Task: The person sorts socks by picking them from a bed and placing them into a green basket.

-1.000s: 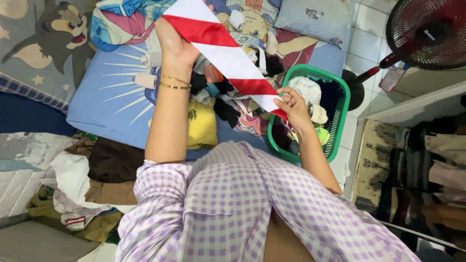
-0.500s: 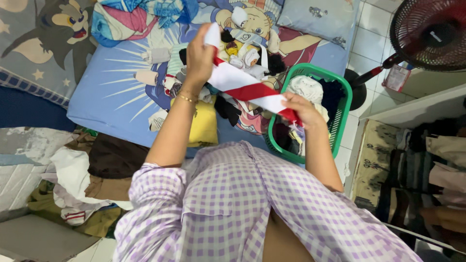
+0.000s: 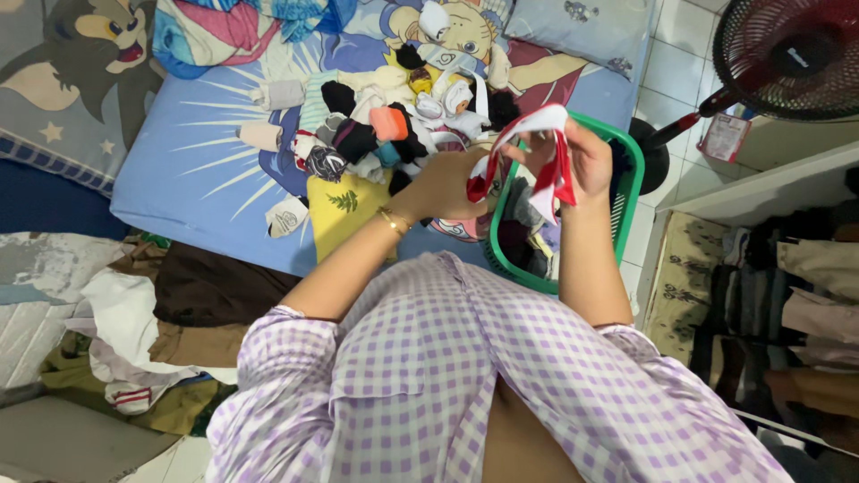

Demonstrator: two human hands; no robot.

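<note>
**Striped cloth bunched up over the basket**

Since a second ago you've pulled your hands together, so that long red-and-white striped cloth [image 3: 541, 165] isn't stretched out flat and diagonal anymore. It's now folded into a loopy, crumpled bundle between both hands, right above the near rim of the green plastic laundry basket [image 3: 631, 192]. The fabric looks smooth and slightly shiny, with wide bands.

Your left hand [image 3: 447, 186] has its fingers closed around the lower left end of the cloth, with a thin gold bangle [image 3: 391, 221] on that wrist. Your right hand [image 3: 586, 161] is gripping the upper right part, fingers curled in and clamped on the fabric, with a loop arching over the top between the two hands.

The basket has slatted mesh walls and soft dark and pale clothes inside. Just left of your hands there's a pile of rolled socks [image 3: 385, 125] on the blue cartoon-print bedsheet [image 3: 192, 170]: small knitted bundles in black, white, grey and one orange. A yellow cloth with a little tree print [image 3: 344, 210] lies flat just below that pile. Your purple-and-white gingham shirt [image 3: 447, 376] fills the bottom of the view, and a red-caged standing fan [image 3: 787, 54] sits top right on the tiled floor.
</note>
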